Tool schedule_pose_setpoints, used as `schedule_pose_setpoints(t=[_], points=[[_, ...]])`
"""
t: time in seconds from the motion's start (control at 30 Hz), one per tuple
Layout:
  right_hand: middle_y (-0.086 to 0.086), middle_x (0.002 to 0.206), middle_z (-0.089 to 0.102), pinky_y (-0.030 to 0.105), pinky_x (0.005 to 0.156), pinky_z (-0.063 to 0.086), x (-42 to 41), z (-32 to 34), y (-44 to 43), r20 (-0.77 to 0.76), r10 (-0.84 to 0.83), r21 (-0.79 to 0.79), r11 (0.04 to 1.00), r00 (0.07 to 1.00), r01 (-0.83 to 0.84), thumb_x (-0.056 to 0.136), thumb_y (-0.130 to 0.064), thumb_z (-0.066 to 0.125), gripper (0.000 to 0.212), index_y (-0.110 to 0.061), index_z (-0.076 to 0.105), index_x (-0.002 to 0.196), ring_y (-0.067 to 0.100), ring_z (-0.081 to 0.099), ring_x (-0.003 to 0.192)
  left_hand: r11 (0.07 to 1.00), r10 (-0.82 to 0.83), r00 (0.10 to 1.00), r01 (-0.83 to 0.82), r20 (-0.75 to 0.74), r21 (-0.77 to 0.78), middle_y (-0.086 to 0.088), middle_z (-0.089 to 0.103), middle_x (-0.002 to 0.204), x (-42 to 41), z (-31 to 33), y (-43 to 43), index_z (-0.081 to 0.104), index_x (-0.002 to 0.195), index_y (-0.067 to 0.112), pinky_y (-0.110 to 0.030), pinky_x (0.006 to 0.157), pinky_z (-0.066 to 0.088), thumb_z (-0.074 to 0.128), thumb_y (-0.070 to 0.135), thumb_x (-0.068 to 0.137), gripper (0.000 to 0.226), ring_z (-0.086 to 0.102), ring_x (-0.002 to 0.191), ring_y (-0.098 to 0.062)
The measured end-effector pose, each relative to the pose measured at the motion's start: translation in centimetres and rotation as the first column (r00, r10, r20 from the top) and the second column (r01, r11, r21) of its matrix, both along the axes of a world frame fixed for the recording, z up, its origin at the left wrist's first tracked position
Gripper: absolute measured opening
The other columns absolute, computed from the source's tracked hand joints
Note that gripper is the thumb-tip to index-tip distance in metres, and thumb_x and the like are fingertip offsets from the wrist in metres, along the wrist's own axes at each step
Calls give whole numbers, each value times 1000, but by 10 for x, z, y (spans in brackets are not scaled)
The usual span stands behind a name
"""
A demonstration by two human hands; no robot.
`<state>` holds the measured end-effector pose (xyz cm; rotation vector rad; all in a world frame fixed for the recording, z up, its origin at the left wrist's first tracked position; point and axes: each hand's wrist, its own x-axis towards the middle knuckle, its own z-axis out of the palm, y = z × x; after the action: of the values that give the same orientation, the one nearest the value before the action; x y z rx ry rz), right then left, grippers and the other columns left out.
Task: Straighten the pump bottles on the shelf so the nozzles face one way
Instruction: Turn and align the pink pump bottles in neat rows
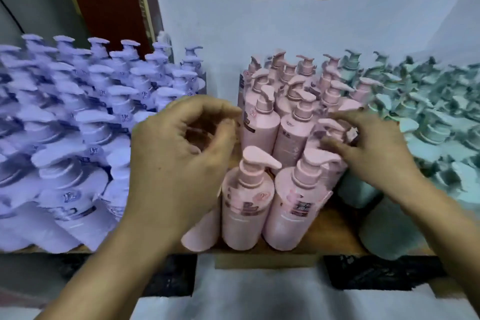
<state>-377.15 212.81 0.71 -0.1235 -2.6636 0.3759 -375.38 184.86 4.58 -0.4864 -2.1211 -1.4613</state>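
Head view looks down on a wooden shelf (327, 234) against a pale wall. It carries three blocks of stock: purple pump bottles (78, 125) on the left, pink pump bottles (262, 122) in the middle and green pump bottles (428, 117) on the right.

The work looks to be partway through the pink block. The two nearest pink bottles, the near-left bottle (246, 205) and the near-right bottle (293, 205), stand side by side with their nozzles pointing right, so they seem done. Behind them the nozzles disagree: some swing right and others point toward the far wall. That makes most of the pink group left to do. The purple and green blocks are too blurred to judge.

The right hand (376, 153) reaches in from the right. Its thumb and fingers pinch a pump head (328, 125) just behind the near-right bottle. The left hand (176, 158) hovers at the left edge of the pink block with its fingers curled into a loose ring, and I cannot tell whether they hold anything.

The pink bottles are tall, smooth cylinders with dark label patches and matching pink pumps. They are packed close together, many touching.
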Motion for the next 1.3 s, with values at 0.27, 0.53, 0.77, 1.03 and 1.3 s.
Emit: schedule_pose_setpoints(t=[0.27, 0.53, 0.77, 1.03, 1.3], points=[[12, 94, 67, 32, 70, 36, -15, 37, 9, 324, 130, -51, 992, 937, -120, 78, -25, 78, 35, -14, 64, 108, 31, 60, 89, 943, -59, 902, 191, 428, -272, 11, 71, 72, -74, 71, 6, 71, 82, 26, -14, 69, 48, 64, 13, 82, 15, 67, 75, -8], [-2, 104, 66, 24, 77, 43, -22, 52, 13, 421, 332, -129, 943, 844, -306, 81, -21, 75, 26, -21, 67, 105, 13, 57, 91, 849, -35, 842, 309, 538, -428, 21, 63, 69, -111, 74, 25, 71, 86, 30, -10, 63, 41, 68, 23, 83, 9, 57, 68, 3], [-9, 93, 54, 41, 90, 44, -18, 43, 19, 364, 363, -176, 931, 858, -320, 83, -18, 68, 28, -28, 63, 108, 15, 53, 85, 890, -54, 768, 327, 638, -317, 20, 61, 55, -123, 48, 43, 71, 87, 25, -15, 63, 44, 72, 23, 82, 6, 52, 50, 6], [-2, 96, 59, 34, 77, 51, -28, 49, 32, 415, 495, -159, 865, 763, -475, 80, 8, 64, 29, -13, 65, 101, 21, 58, 89, 732, -219, 726, 564, 652, -383, 4, 68, 79, -116, 37, 74, 72, 101, 23, -29, 74, 52, 68, 26, 84, 17, 61, 72, -8], [-8, 112, 64, 29, 92, 41, -22, 68, 29, 538, 412, -214, 911, 736, -353, 88, 3, 44, 42, -22, 73, 105, 12, 55, 105, 211, -407, 720, 673, 562, -709, 16, 60, 96, -64, 34, 92, 55, 114, 38, -31, 70, 50, 57, 66, 72, 51, 56, 84, -6]])
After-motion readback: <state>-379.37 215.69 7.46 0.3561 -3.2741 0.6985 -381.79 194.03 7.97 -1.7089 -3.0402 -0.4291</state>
